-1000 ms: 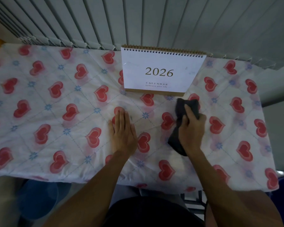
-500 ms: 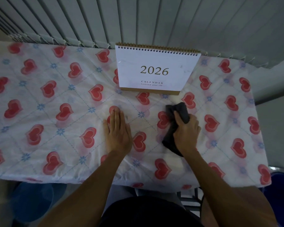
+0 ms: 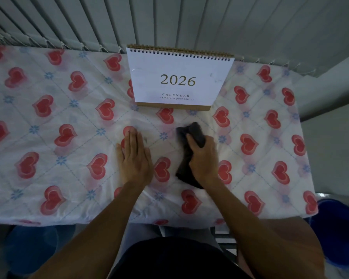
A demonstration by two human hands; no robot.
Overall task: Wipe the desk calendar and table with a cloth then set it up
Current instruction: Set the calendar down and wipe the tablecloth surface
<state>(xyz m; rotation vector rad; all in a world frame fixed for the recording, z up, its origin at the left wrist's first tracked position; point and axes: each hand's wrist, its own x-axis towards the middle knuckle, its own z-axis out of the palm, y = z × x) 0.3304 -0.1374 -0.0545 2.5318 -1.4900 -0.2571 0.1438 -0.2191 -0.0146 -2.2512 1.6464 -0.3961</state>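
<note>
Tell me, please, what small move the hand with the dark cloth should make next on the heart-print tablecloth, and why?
Probably sweep the dark cloth sideways across the tablecloth toward the right edge. The right hand presses it onto the cover just in front of the upright 2026 desk calendar, while the left hand lies flat, pinning the wrinkled cover. The patches to either side are not under the cloth.

White 2026 calendar (image 3: pixel 178 79) stands upright behind dark crumpled cloth (image 3: pixel 186 156) on table (image 3: pixel 48 121).

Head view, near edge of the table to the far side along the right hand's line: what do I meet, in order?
Tablecloth edge → right hand gripping the dark cloth → bare strip of tablecloth → desk calendar, standing upright → vertical blinds.
</note>
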